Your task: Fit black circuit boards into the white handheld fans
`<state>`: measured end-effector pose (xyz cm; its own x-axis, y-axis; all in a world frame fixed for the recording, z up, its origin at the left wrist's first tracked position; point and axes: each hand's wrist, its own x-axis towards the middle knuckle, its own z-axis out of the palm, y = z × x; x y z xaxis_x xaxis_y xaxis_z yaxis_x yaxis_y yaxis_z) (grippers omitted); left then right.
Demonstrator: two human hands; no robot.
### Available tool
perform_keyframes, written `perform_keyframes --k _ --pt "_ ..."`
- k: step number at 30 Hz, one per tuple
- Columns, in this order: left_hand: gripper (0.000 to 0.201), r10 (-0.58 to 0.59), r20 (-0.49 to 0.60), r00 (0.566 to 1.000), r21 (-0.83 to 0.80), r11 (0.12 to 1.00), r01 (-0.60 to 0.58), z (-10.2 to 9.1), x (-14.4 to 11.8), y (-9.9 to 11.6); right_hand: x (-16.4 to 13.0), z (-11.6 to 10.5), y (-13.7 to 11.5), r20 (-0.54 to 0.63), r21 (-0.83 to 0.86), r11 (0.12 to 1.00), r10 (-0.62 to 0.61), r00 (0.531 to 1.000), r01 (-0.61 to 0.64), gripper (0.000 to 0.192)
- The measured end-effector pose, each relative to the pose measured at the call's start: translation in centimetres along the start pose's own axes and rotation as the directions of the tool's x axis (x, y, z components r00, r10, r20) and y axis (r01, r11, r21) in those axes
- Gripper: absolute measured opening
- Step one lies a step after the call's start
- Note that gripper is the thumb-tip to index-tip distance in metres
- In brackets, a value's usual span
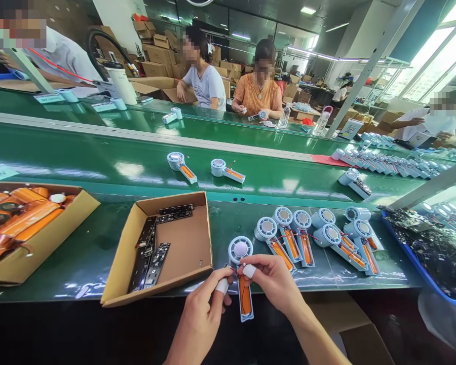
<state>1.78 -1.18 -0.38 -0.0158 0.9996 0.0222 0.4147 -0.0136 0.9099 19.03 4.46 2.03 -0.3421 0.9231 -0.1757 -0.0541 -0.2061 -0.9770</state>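
Observation:
In front of me a light blue handheld fan (240,248) lies at the bench's front edge. Its round head points away, and the open handle shows an orange battery (245,296) with thin wires over it. My left hand (209,299), white tape on the thumb, pinches thin dark and red wires left of the handle; the wire ends are too small to make out. Across the handle's top, my right hand (275,281), also taped on a finger, is closed on a wire just below the fan head. Both hands' fingertips nearly meet over the handle.
Left of the fan stands a cardboard tray (190,243) with several black circuit boards (157,263). A box (61,228) of orange batteries is farther left. More open fans (304,228) lie right, beside a blue bin (414,268) of dark parts. Co-workers sit beyond the green conveyor (137,142).

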Motion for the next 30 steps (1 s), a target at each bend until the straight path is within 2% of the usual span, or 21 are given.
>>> perform_keyframes --k 2,4,6,8,10,12,15,17,20,23,26,30 --pt "0.027 -0.035 -0.044 0.998 -0.046 0.998 0.033 0.4 -0.1 0.0 -0.2 0.1 0.0 0.004 -0.061 0.997 -0.037 0.999 0.037 0.033" --pt "0.028 -0.086 -0.101 0.991 -0.106 0.992 0.075 0.9 -0.3 -0.2 -0.5 0.2 0.0 -0.009 -0.241 0.96 -0.15 0.989 0.143 0.02" --pt "0.029 -0.109 -0.127 0.986 -0.13 0.987 0.092 1.3 -0.5 -0.4 -0.7 0.3 0.0 0.008 -0.482 0.83 -0.314 0.949 0.279 0.017" --pt "0.027 -0.075 -0.14 0.987 -0.086 0.994 0.063 1.4 -0.6 -0.5 -0.9 0.4 -0.1 0.079 -0.671 0.645 -0.429 0.9 0.366 0.023" --pt "0.023 0.004 -0.168 0.986 0.008 1.0 -0.003 1.3 -0.6 -0.4 -1.2 0.5 -0.3 0.16 -0.783 0.486 -0.445 0.881 0.388 0.028" --pt "0.022 0.133 -0.195 0.972 0.127 0.986 -0.11 1.0 -0.6 0.0 -1.4 0.7 -0.8 0.224 -0.857 0.347 -0.413 0.883 0.38 0.028" --pt "0.023 0.37 -0.218 0.903 0.303 0.905 -0.298 1.0 -0.5 0.4 -1.6 1.1 -1.6 0.27 -0.919 0.176 -0.374 0.887 0.353 0.022" --pt "0.025 0.476 -0.227 0.85 0.388 0.844 -0.369 1.2 -0.6 0.4 -1.6 1.4 -1.9 0.26 -0.94 0.113 -0.366 0.894 0.321 0.022" --pt "0.028 0.564 -0.223 0.795 0.488 0.771 -0.41 1.9 -1.0 -0.1 -1.6 2.2 -1.4 0.251 -0.953 0.063 -0.381 0.89 0.295 0.023" --pt "0.034 0.621 -0.198 0.759 0.574 0.701 -0.424 2.6 -1.5 -0.7 -1.5 3.0 -0.2 0.201 -0.969 0.041 -0.44 0.875 0.243 0.02" --pt "0.036 0.624 -0.214 0.752 0.574 0.703 -0.42 2.5 -1.6 -0.8 -1.3 3.0 0.1 0.178 -0.963 0.097 -0.464 0.868 0.249 0.019" --pt "0.031 0.588 -0.228 0.776 0.429 0.776 -0.463 1.2 -0.8 -0.5 -0.8 1.2 -1.0 0.274 -0.879 0.258 -0.413 0.868 0.4 0.02"
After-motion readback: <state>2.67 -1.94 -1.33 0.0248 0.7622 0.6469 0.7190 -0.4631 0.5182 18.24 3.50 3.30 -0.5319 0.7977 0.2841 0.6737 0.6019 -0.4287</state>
